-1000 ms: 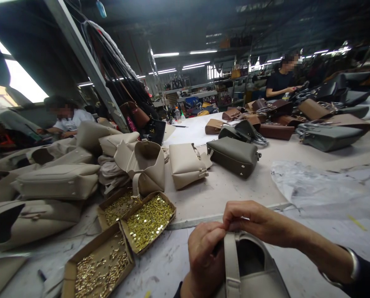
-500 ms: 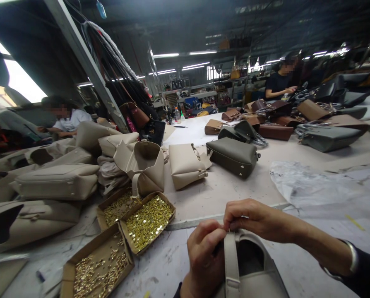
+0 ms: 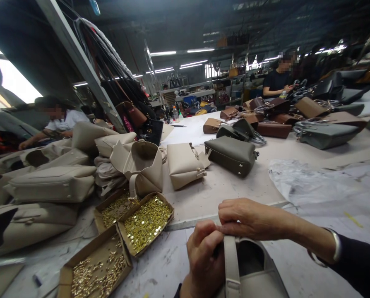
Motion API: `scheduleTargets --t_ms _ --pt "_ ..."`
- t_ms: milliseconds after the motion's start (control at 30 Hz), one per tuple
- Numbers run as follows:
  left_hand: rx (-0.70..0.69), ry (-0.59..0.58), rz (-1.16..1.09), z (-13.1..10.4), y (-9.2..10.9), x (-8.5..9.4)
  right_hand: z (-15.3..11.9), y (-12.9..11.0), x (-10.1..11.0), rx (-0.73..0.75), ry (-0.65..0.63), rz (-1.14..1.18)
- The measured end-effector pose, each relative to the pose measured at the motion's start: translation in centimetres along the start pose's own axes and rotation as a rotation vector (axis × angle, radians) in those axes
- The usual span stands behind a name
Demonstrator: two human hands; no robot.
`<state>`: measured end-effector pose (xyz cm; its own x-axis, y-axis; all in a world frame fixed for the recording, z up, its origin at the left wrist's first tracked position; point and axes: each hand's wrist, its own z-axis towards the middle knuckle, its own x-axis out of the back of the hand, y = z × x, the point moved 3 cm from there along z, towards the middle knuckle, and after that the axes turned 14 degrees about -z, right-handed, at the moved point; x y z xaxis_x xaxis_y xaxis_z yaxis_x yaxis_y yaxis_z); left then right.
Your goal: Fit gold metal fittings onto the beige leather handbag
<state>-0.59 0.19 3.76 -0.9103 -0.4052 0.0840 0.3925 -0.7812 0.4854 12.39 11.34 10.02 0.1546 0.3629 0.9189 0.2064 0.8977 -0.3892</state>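
At the bottom of the view lies a beige handbag [image 3: 261, 281], with a handle strap [image 3: 232, 265] and a dark opening. My left hand [image 3: 203, 254] is closed on the bag beside the top of that strap. My right hand [image 3: 250, 219] reaches in from the right, fingers pinched at the strap's upper end and touching my left fingertips. Whatever small thing is between the right fingers is hidden. Left of my hands, one cardboard tray [image 3: 157, 228] holds gold-coloured metal pieces, and a nearer tray [image 3: 66, 281] holds small gold studs.
Beige bags [image 3: 51, 184] are heaped on the left. Another beige bag [image 3: 185, 165] and a dark olive bag [image 3: 231, 155] lie ahead. Clear plastic sheeting [image 3: 299, 182] is on the right. Brown and green bags [image 3: 275, 129] are piled farther back. Two co-workers sit beyond.
My right hand has shifted slightly left and closed over the strap's end, against my left fingers. The view has moved a little. One co-worker's arm at the left has moved.
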Motion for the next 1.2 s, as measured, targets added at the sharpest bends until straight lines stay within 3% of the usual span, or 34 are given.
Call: scheduleTargets --t_ms 67,300,533,667,767,933,1067,1200 --pt "0.005 0.006 0.004 0.0 0.0 0.0 0.1 0.2 -0.1 -0.004 0.007 0.006" --pt "0.06 0.005 0.0 -0.1 0.0 0.1 -0.5 1.1 0.4 -0.024 0.006 0.382" --pt "0.047 0.008 0.013 -0.2 0.0 0.0 0.2 0.5 -0.7 0.022 0.057 0.066" --pt "0.056 0.001 0.0 -0.2 0.0 0.0 0.0 1.3 -0.6 -0.06 0.016 0.341" --pt "0.071 -0.011 -0.018 -0.2 0.0 0.1 -0.5 1.6 -0.3 -0.038 -0.001 0.486" --pt "0.045 -0.008 -0.002 -0.1 0.0 -0.1 -0.7 0.7 -0.1 0.003 0.039 0.242" --pt "0.023 -0.003 0.015 -0.1 0.0 -0.1 0.1 -0.1 -0.3 0.028 -0.016 0.013" --pt "0.046 0.012 0.031 -0.1 -0.2 0.0 0.4 0.4 -0.5 0.019 -0.018 -0.031"
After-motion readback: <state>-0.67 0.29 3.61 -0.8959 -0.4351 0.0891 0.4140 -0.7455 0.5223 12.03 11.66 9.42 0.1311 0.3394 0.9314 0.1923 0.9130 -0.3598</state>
